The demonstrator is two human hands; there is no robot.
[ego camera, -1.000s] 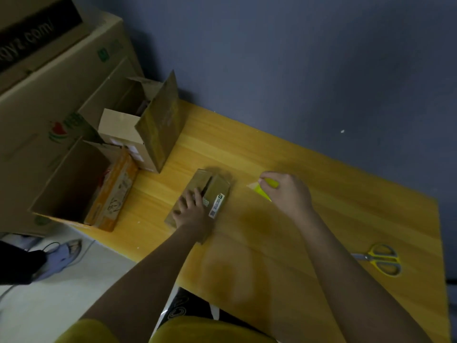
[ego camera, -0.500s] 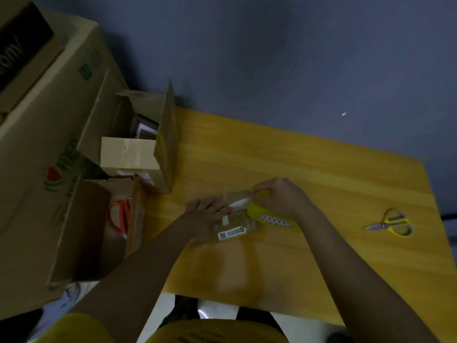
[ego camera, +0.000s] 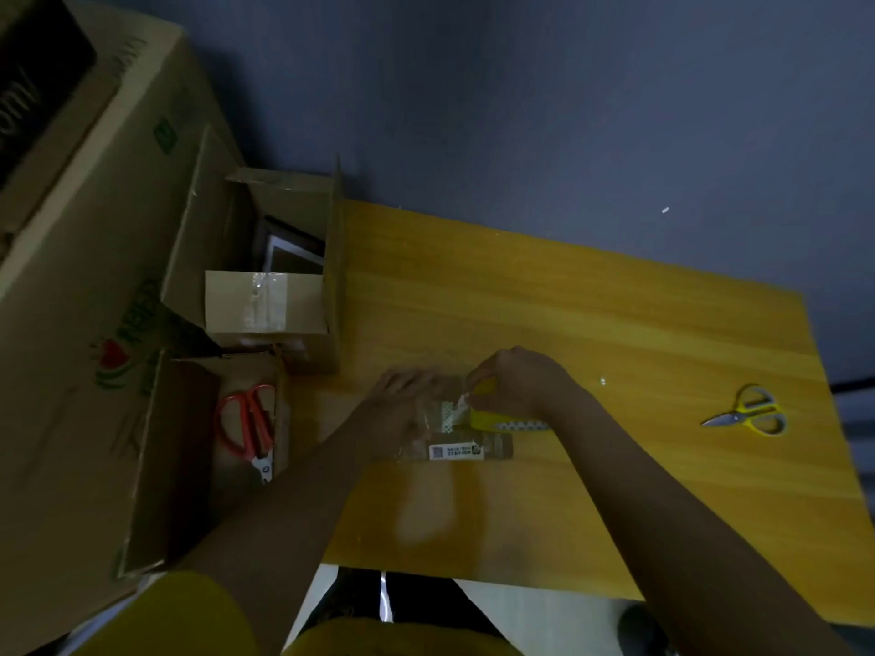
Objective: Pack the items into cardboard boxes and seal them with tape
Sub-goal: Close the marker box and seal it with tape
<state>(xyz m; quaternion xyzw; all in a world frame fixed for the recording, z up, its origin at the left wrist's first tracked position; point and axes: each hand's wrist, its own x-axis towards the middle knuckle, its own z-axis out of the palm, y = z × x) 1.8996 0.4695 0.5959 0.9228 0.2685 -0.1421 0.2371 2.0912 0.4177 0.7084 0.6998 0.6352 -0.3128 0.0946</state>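
A small flat cardboard box (ego camera: 492, 446) with a white barcode label lies on the yellow wooden table (ego camera: 592, 324). My left hand (ego camera: 402, 395) rests on its left end with fingers spread, pressing it down. My right hand (ego camera: 516, 381) grips a yellow tape roll (ego camera: 487, 416) over the box's top. A strip of clear tape with a patterned end (ego camera: 447, 414) runs from the roll onto the box between my hands.
Yellow-handled scissors (ego camera: 748, 413) lie at the table's right. Left of the table, an open carton (ego camera: 279, 295) holds a dark framed item (ego camera: 293, 248); a lower open carton (ego camera: 184, 447) holds red-handled scissors (ego camera: 246, 426). A big printed carton (ego camera: 71, 300) fills the left.
The view swung left and down. My right hand brought the tape roll from beside the small box onto it, and tape now lies across the box. The left hand stayed on the box.
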